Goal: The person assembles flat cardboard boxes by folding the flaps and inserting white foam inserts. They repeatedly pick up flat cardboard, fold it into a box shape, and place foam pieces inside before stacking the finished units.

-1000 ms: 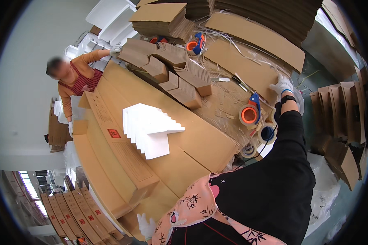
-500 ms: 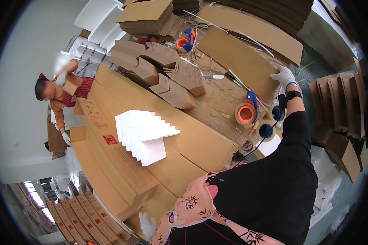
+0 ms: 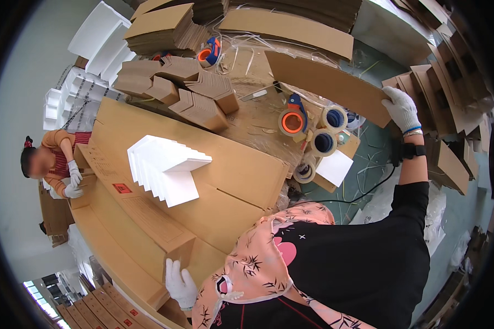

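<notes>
Bounded at nine o'clock by a pale grey wall (image 3: 16,192), brightened at eight by windows (image 3: 38,299), underlaid at two by green floor (image 3: 387,66), furnished at twelve with a worktable (image 3: 258,123)

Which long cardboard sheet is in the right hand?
The nearer sheet, its right end gripped by the right hand; the farther sheet lies untouched.

right hand (image 3: 402,109): grips cardboard sheet (image 3: 326,85) | left hand (image 3: 180,284): near long carton (image 3: 148,211) | tape dispenser (image 3: 296,102): on table (image 3: 258,120)

cardboard panel (image 3: 326,86) behind tape rolls (image 3: 314,147), foam pieces (image 3: 164,170) to the left on carton sheet (image 3: 230,170), apparently just beside a box (image 3: 153,216)
</notes>
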`<state>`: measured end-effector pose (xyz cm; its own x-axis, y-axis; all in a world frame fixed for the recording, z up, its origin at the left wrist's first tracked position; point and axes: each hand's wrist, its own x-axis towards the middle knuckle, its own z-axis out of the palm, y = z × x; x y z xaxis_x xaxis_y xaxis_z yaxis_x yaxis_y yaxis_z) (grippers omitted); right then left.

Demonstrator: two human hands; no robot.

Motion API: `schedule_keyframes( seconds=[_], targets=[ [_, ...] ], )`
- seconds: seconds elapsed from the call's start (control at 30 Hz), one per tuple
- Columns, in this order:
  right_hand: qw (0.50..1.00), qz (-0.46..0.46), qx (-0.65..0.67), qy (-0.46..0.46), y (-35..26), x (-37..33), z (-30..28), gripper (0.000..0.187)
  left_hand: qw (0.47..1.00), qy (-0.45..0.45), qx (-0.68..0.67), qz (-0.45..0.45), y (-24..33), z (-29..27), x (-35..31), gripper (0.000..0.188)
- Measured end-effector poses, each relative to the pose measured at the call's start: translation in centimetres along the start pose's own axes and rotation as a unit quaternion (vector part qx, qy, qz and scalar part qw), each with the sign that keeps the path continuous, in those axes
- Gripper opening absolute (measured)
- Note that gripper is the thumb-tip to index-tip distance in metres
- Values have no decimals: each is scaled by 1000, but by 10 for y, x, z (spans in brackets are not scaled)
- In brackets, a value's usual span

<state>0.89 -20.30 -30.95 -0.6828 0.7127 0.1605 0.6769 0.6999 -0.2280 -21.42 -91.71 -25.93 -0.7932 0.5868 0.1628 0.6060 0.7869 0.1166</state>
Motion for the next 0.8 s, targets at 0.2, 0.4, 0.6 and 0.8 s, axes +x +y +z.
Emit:
schedule_keyframes(
  seconds=[0.2,0.4,0.6,0.8],
  targets=[
    [960,84,-204,172,51,-84,-65,28,996,22,-36,78,-15,17,22,32],
    [844,272,-368,281,127,-173,-147,16,988,36,-77,126,-3,23,52,29],
    [905,191,24,379,1,-146,-157,23,963,14,-247,103,17,9,76,35],
    [779,39,626,-15,-168,-75,-103,28,763,-59,-643,-27,74,-13,134,59]
  ],
)
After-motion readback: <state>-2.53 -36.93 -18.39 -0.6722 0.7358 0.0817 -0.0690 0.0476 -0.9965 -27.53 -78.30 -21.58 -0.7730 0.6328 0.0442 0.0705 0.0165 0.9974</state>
